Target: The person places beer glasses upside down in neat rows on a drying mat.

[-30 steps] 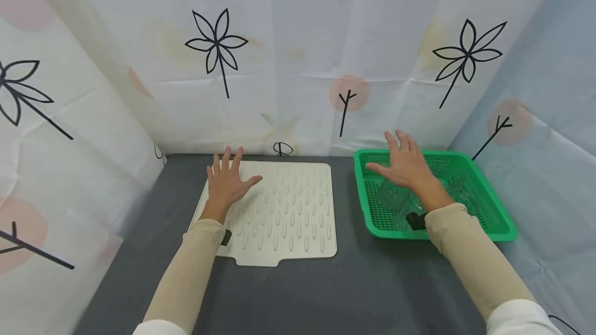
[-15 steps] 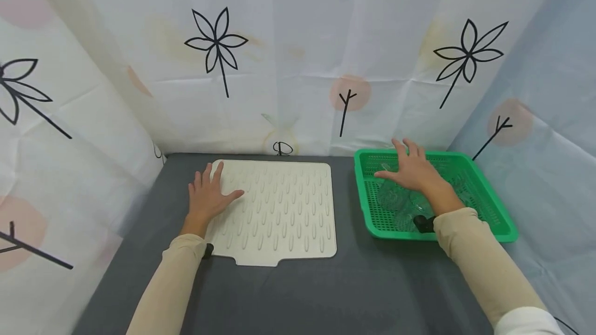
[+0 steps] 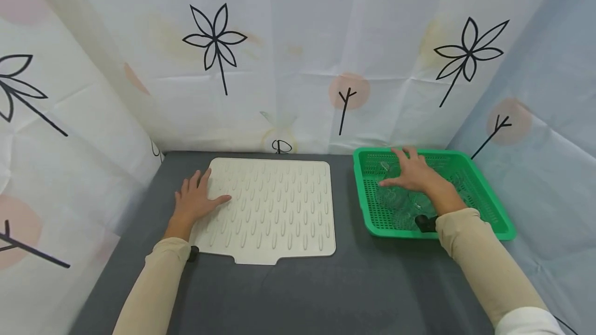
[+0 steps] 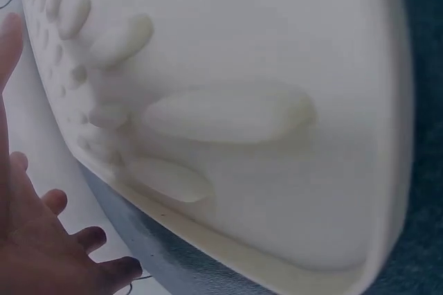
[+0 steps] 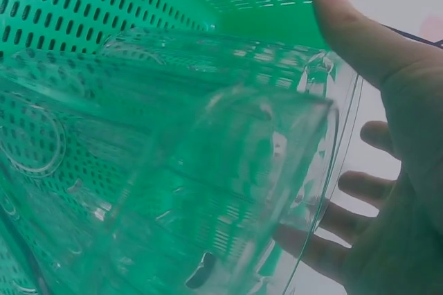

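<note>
A cream-coloured board with raised oval ridges (image 3: 274, 211), like a draining board, lies flat on the dark table. My left hand (image 3: 193, 203) is at its left edge, fingers spread and thumb reaching over the ridges; whether it touches the board I cannot tell. To the right, a green perforated basket (image 3: 360, 190) holds several clear, see-through cups (image 5: 208, 170) lying on their sides. My right hand (image 3: 414, 173) hovers over the basket with thumb and fingers apart, around the rim side of a clear cup. Contact with that cup cannot be made out.
A dark grey tabletop (image 3: 298, 299) stretches in front of the board and basket. White curtains with drawn flowers (image 3: 298, 56) enclose the back and both sides. A black wrist camera (image 3: 426, 223) on the right arm sits above the basket's front rim.
My left hand has moved left and toward me, from over the board to its left edge. The right hand has shifted slightly right and lowered over the basket.
</note>
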The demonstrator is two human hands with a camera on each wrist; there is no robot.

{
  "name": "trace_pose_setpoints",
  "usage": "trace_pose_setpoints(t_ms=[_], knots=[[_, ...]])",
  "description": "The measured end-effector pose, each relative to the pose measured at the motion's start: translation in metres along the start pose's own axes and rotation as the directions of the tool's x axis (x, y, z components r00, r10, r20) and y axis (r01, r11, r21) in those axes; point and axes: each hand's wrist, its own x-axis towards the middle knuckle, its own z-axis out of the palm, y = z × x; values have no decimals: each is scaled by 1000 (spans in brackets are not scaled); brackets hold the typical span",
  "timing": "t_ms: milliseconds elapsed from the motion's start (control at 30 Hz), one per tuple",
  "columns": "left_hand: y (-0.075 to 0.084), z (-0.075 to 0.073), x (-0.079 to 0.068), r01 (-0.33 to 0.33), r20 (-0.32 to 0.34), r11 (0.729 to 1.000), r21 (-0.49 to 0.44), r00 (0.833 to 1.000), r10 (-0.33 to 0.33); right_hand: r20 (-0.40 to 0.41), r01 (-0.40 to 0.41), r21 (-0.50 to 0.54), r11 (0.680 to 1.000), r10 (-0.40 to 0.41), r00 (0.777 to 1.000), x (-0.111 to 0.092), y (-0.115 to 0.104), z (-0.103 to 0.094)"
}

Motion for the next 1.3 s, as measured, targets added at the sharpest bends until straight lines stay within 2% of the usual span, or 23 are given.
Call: trace_pose_setpoints(t_ms=[167,500,767,933,1133,1300], knots=[[-4,2,-5,29,50,999,-23,998,-28,35,3,-22,1000,-2,999,2,-1,0],[-10,9,-9,34,113,999,-23,993,-31,79,53,-69,996,-47,996,-3,-3,-1],[-4,7,-12,28,146,999,-15,989,-26,49,78,-87,993,-74,996,-7,-1,-1],[-5,8,-9,33,141,999,0,989,-33,33,94,-91,991,-92,995,-7,0,-3],[-9,7,-5,33,113,999,34,993,-37,-29,127,-104,987,-130,991,-5,-2,-14],[-8,6,-8,34,126,999,36,991,-38,-51,129,-96,987,-135,990,-8,-7,-25]])
